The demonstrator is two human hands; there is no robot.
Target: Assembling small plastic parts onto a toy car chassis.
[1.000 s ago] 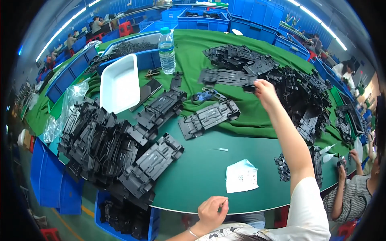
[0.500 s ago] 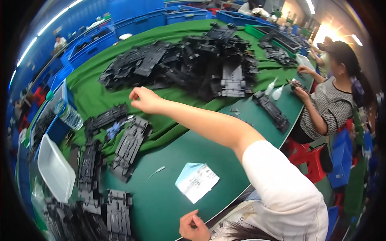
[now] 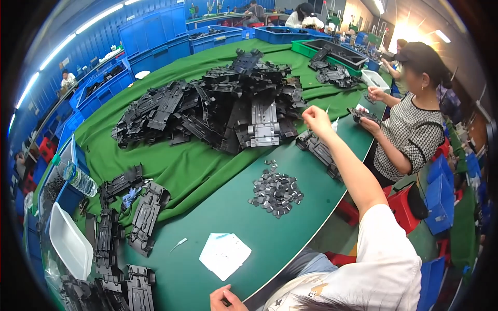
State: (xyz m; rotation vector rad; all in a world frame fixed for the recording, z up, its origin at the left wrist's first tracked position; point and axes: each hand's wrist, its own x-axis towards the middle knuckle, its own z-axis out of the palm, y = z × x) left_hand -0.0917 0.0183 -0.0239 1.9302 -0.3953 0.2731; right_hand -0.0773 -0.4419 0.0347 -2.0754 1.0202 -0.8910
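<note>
My right hand (image 3: 316,120) reaches far over the table with its fingertips pinched together; anything between them is too small to make out. It is above the near end of a black plastic toy-car chassis (image 3: 319,150), beside the large heap of black chassis (image 3: 218,101). Below my right forearm lies a pile of small flat black pieces (image 3: 277,192). Close to the table's front edge, my left hand (image 3: 227,299) has curled fingers, and what they may hold is hidden. A white paper sheet (image 3: 225,256) lies just beyond it.
Several chassis (image 3: 148,217) lie on the left side by a white plastic tray (image 3: 72,241) and a water bottle (image 3: 80,179). A green cloth (image 3: 171,166) lies under the heap. At right a co-worker (image 3: 410,114) holds a black part. Blue bins (image 3: 215,39) line the back.
My right hand has swung from the left of the heap to its right side. The pile of small black pieces, earlier behind my arm, now shows. The view has shifted; my left hand remains curled.
</note>
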